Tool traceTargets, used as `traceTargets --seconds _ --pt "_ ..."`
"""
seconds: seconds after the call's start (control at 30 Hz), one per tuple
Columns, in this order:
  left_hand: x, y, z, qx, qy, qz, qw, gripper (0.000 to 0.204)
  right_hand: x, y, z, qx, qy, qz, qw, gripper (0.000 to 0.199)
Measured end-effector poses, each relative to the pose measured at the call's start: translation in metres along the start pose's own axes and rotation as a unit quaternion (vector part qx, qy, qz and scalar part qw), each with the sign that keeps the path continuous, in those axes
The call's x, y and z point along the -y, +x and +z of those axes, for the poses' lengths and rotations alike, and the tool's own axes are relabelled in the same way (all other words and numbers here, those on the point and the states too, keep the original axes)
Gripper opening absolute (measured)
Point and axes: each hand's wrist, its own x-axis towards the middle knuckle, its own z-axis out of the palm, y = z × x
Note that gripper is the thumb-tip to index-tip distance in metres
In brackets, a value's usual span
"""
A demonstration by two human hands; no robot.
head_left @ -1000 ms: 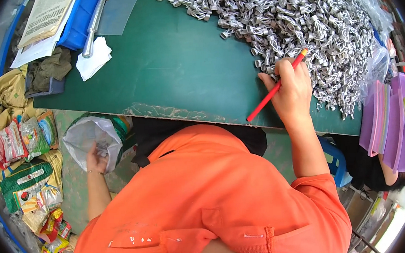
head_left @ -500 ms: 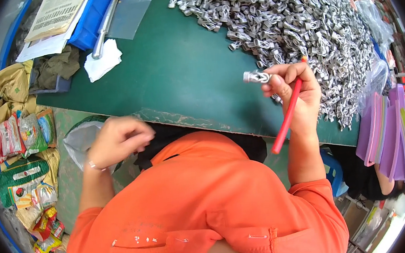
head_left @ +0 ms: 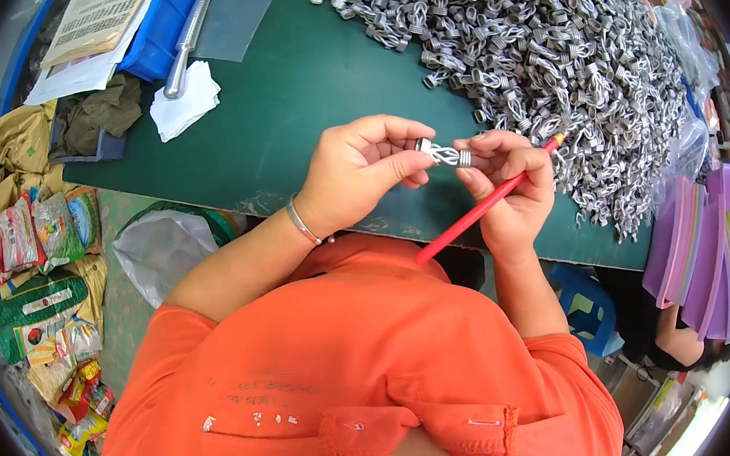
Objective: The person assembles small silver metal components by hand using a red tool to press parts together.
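Note:
My left hand (head_left: 369, 164) is closed in a pinch on one end of a small silver metal piece (head_left: 446, 155), which has twisted strands in the middle and a ribbed ring at its end. The fingertips of my right hand (head_left: 512, 187) are at the ribbed end. A long red rod (head_left: 471, 218) with a yellowish tip lies slantwise through the closed fingers of that same hand. Both hands are above the near edge of the green table (head_left: 258, 124). A large heap of similar metal pieces (head_left: 541, 53) spreads beyond and to the right of my hands.
At the far left are a blue bin (head_left: 150, 46), papers, white scraps (head_left: 186, 100) and a clear plastic bag (head_left: 237, 16). A bag-lined container (head_left: 165, 247) stands below the table's left edge. Purple foam sheets (head_left: 691, 240) and a blue stool (head_left: 585, 308) are at right.
My left hand has come up from beside the table edge and pinched one end of the metal piece. My right hand has moved slightly left and nearer, still with the red rod.

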Motion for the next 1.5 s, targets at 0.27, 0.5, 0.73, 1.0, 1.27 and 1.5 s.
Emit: traceTargets --seconds 0.27,0.5,0.73,1.0,1.27,1.5 --pt "0.003 0.005 -0.009 0.063 -0.066 -0.133 0.987 0.024 0.006 0.006 0.016 0.071 -0.283 -0.247 0.924 0.034" --pt "-0.005 0.01 -0.018 0.099 -0.197 -0.225 0.949 0.015 0.01 0.012 -0.019 0.017 -0.523 -0.221 0.823 0.028" --pt "-0.006 0.012 -0.001 0.094 -0.09 -0.161 0.978 0.009 0.032 0.037 -0.039 0.013 -0.736 -0.128 0.665 0.025" --pt "0.015 0.008 -0.001 0.041 0.086 0.048 0.994 0.024 0.024 0.032 -0.027 0.031 -0.472 -0.051 0.88 0.02" --pt "0.01 0.011 0.001 -0.007 0.104 -0.046 0.993 0.028 -0.006 0.012 -0.008 0.005 -0.27 -0.007 0.963 0.019" --pt "0.007 0.011 -0.003 -0.094 0.016 0.03 0.995 0.013 0.008 0.05 -0.017 0.017 -0.535 -0.204 0.82 0.029"
